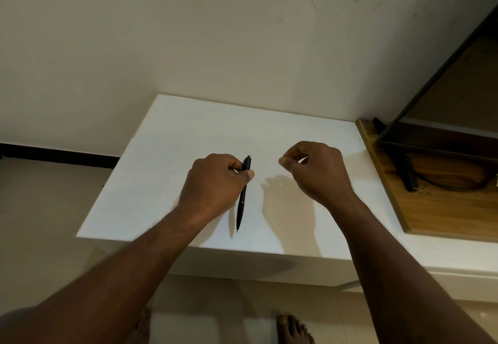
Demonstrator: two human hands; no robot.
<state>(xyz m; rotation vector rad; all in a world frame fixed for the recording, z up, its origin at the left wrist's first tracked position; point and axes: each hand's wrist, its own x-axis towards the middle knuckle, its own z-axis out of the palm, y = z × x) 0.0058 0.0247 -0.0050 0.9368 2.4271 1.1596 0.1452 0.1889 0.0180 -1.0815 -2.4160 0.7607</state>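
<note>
Pen (241,203) is pinched in the left hand (215,182), tip jutting below it.

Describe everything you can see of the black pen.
The pen is slim, black and looks plastic, with a clicker at its far end and a thin shiny ring partway down the barrel. Its tip points towards the person, over the white table, with a shadow beside it. The left hand holds its upper half, thumb across the barrel. Whether the tip touches the table cannot be told.
</note>
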